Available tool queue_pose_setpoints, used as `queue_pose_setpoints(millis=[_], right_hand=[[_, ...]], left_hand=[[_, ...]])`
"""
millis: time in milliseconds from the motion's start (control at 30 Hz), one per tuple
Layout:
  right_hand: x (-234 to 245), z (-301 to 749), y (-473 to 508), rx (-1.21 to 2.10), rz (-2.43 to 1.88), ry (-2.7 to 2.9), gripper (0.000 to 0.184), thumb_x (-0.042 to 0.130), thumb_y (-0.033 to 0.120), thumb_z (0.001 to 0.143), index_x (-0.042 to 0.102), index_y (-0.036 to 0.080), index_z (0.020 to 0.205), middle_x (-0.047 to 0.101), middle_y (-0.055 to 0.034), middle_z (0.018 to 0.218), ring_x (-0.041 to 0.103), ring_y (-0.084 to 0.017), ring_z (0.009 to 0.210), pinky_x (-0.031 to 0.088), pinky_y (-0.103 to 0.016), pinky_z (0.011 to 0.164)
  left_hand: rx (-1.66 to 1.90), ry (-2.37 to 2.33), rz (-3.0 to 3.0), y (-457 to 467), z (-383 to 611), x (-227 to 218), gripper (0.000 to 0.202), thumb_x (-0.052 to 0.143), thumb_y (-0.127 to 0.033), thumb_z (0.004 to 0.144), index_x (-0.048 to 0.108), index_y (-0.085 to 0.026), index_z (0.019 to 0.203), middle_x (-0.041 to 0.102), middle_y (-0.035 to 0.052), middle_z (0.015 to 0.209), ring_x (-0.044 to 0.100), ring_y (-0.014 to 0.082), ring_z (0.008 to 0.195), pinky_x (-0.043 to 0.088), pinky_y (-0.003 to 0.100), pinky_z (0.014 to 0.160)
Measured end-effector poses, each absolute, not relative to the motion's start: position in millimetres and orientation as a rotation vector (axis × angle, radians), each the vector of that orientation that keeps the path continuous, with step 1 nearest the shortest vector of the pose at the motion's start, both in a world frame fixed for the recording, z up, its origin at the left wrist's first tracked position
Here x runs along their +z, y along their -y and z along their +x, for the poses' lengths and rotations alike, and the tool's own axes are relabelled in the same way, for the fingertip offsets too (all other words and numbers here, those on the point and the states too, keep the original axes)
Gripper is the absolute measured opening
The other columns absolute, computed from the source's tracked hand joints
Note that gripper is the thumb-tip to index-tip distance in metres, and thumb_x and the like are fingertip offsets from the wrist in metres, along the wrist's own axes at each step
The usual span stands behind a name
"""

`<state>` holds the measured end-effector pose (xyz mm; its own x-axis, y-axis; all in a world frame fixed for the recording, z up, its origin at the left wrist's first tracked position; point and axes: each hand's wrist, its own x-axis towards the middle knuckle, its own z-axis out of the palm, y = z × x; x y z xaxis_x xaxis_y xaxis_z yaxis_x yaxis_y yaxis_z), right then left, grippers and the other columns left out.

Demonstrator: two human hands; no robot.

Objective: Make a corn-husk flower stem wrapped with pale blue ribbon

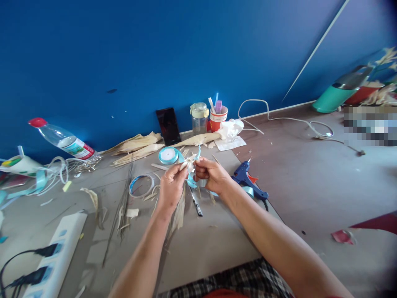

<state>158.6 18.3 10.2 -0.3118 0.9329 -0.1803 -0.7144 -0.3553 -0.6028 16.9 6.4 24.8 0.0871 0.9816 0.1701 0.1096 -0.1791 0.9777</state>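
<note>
In the middle of the view, both hands meet over the table in front of me. My left hand (173, 182) is closed in a pinch on a small pale bundle of dried husk (189, 162). My right hand (212, 174) is closed just beside it, its fingertips on a light blue ribbon (198, 152) that stands above the bundle and hangs below it. The exact grip is too small to make out. Just behind lies a roll of light blue ribbon (168, 155). A black-and-clear pen (197, 205) lies below the hands.
Right of my hands is a blue glue gun (248, 179); left, a tape roll (141, 186) and thin dark sticks (120, 207). Husks (139, 145), a phone (168, 125), a jar (199, 118) and paper cups (218, 118) line the wall. A power strip (58, 252) sits front left.
</note>
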Motion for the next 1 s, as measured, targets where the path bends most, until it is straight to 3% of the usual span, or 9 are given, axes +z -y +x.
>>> queue_pose_setpoints(millis=[200, 400, 600, 800, 1000], right_hand=[[10.0, 158.0, -18.2, 1.863, -0.605, 0.507, 0.025, 0.062, 0.017, 0.068, 0.038, 0.018, 0.061, 0.03, 0.0099, 0.046, 0.019, -0.003, 0.038, 0.025, -0.017, 0.04], [8.4, 158.3, -18.8, 1.88, -0.624, 0.521, 0.025, 0.064, 0.019, 0.068, 0.04, 0.019, 0.063, 0.032, 0.01, 0.047, 0.021, -0.003, 0.038, 0.032, -0.019, 0.043], [8.9, 155.9, -17.2, 1.882, -0.624, 0.522, 0.025, 0.063, 0.018, 0.068, 0.038, 0.019, 0.062, 0.032, 0.0102, 0.047, 0.019, -0.003, 0.037, 0.031, -0.019, 0.043], [10.1, 152.0, -15.7, 1.901, -0.609, 0.499, 0.028, 0.063, 0.018, 0.067, 0.036, 0.019, 0.06, 0.027, 0.0106, 0.045, 0.016, -0.003, 0.037, 0.027, -0.018, 0.041], [14.4, 156.5, -15.6, 1.908, -0.622, 0.456, 0.026, 0.063, 0.017, 0.067, 0.037, 0.019, 0.063, 0.03, 0.0104, 0.047, 0.019, -0.003, 0.038, 0.031, -0.018, 0.043]], left_hand=[[1.17, -1.043, 1.271, -6.1, 19.5, 21.5, 0.016, 0.064, -0.032, 0.073, 0.065, -0.017, 0.08, 0.059, -0.0009, 0.06, 0.053, 0.0123, 0.056, 0.043, 0.026, 0.061], [1.156, -0.894, 1.074, -9.6, 20.9, 15.9, 0.015, 0.07, -0.028, 0.067, 0.063, -0.017, 0.074, 0.059, -0.0006, 0.07, 0.056, 0.0124, 0.066, 0.045, 0.027, 0.069], [1.211, -0.83, 1.073, -8.0, 22.8, 16.8, 0.011, 0.07, -0.023, 0.067, 0.063, -0.018, 0.073, 0.058, -0.0015, 0.07, 0.051, 0.0104, 0.066, 0.042, 0.024, 0.068], [1.309, -0.939, 1.291, -5.2, 27.6, 16.0, 0.01, 0.068, -0.026, 0.069, 0.062, -0.018, 0.068, 0.059, 0.0012, 0.072, 0.053, 0.0143, 0.072, 0.043, 0.026, 0.071], [1.251, -0.947, 1.234, -7.7, 23.0, 11.7, 0.015, 0.066, -0.023, 0.07, 0.062, -0.019, 0.083, 0.059, 0.0005, 0.077, 0.052, 0.0124, 0.069, 0.042, 0.025, 0.067]])
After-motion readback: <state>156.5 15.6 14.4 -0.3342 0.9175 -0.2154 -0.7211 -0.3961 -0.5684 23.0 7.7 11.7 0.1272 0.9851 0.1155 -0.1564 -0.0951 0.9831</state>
